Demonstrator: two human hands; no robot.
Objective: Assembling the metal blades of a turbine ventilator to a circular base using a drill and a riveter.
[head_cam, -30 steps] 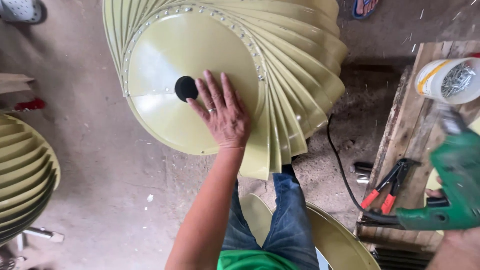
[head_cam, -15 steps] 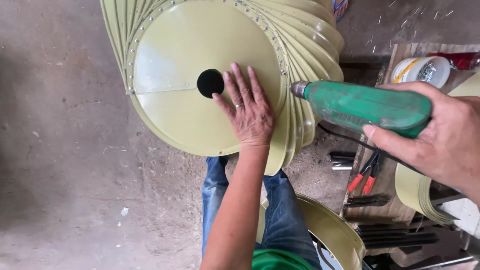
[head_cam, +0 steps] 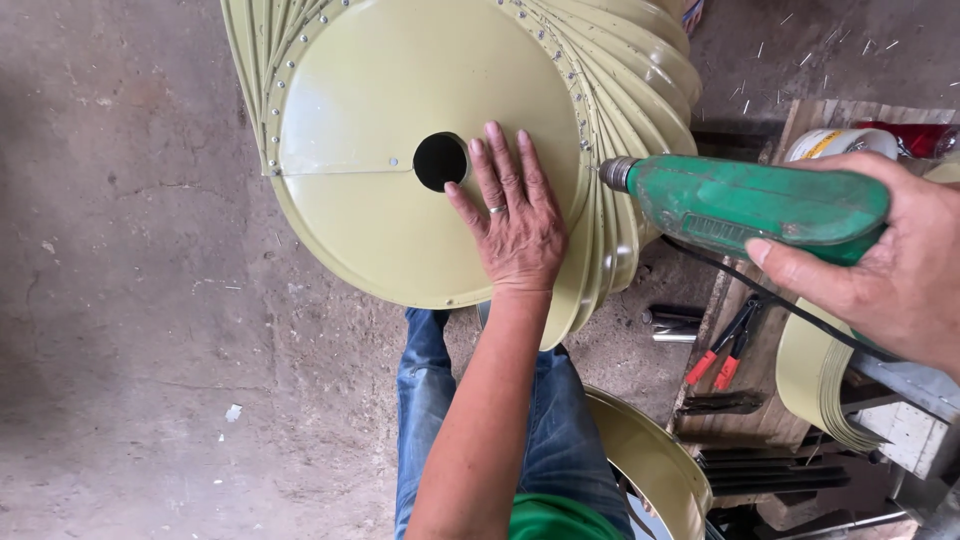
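Note:
A pale green metal disc with a round centre hole and a rivet-dotted rim sits atop a ring of curved pale green blades. My left hand lies flat on the disc just right of the hole, fingers spread, a ring on one finger. My right hand grips a green electric drill. The drill's chuck points left and touches the disc's right rim among the blades.
Concrete floor lies to the left. My jeans-clad leg is below the disc. A wooden board at the right carries red-handled pliers, a tape roll and stacked pale green strips. Another green disc lies beside the leg.
The drill came in from the far right and its tip now sits at the disc's right rim. My left hand stayed flat on the disc.

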